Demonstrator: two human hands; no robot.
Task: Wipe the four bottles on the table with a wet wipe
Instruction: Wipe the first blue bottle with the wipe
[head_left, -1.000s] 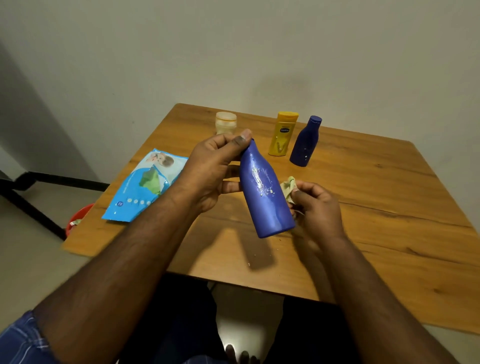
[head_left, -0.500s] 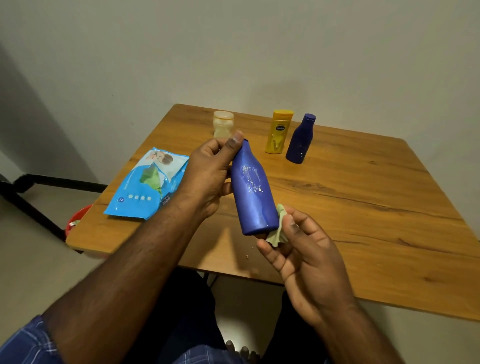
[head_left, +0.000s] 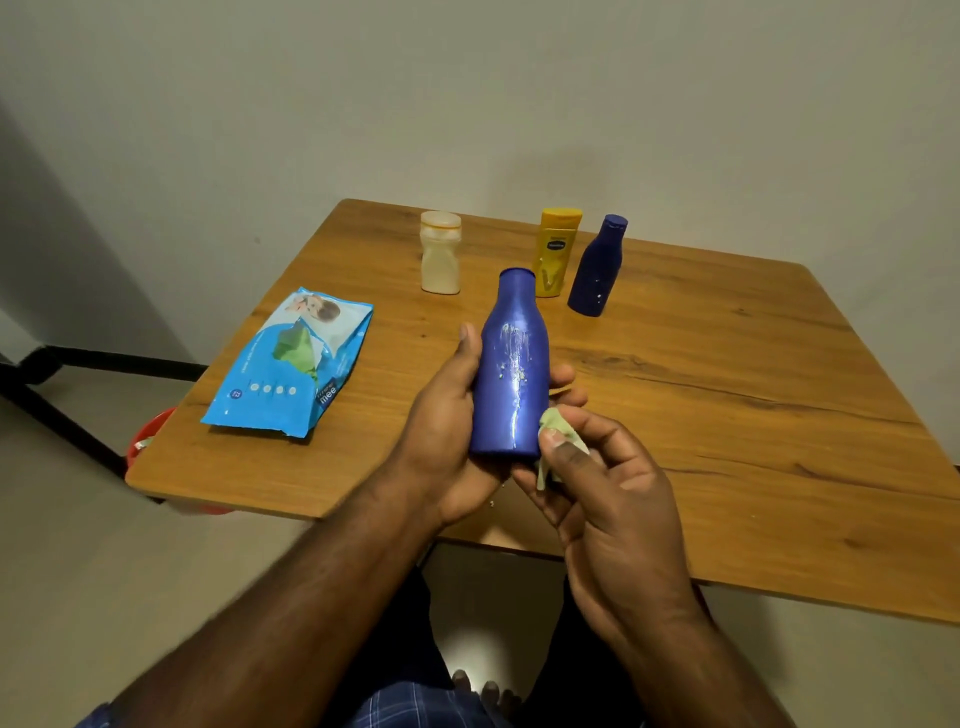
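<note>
Head view. Your left hand (head_left: 447, 415) grips the large blue bottle (head_left: 511, 364) from behind, thumb along its left side and fingertips showing past its right side; the bottle is held above the near part of the bench (head_left: 727, 415), nearly upright, cap end tipped slightly away from you. Pale streaks and specks run down the front of the bottle. Your right hand (head_left: 597, 478) pinches a crumpled pale green wet wipe (head_left: 553, 423) between thumb and fingers, and the wipe touches the lower right side of the bottle, near its base.

Three more bottles stand upright toward the far edge of the bench. The cream bottle (head_left: 440, 253) with a wide cap is the leftmost. The yellow bottle (head_left: 556, 253) stands to its right, partly hidden behind the cap of the held bottle. The small dark blue bottle (head_left: 597, 267) stands just beside the yellow one on its right, with a few pale specks on its lower front. All three are well apart from your hands.

A blue pack of wipes (head_left: 291, 369) lies flat on the left part of the bench, with a green wipe showing at its opening. Something red (head_left: 148, 434) shows below the left edge of the bench; what it is cannot be told. A pale wall (head_left: 467, 104) rises behind the bench.
</note>
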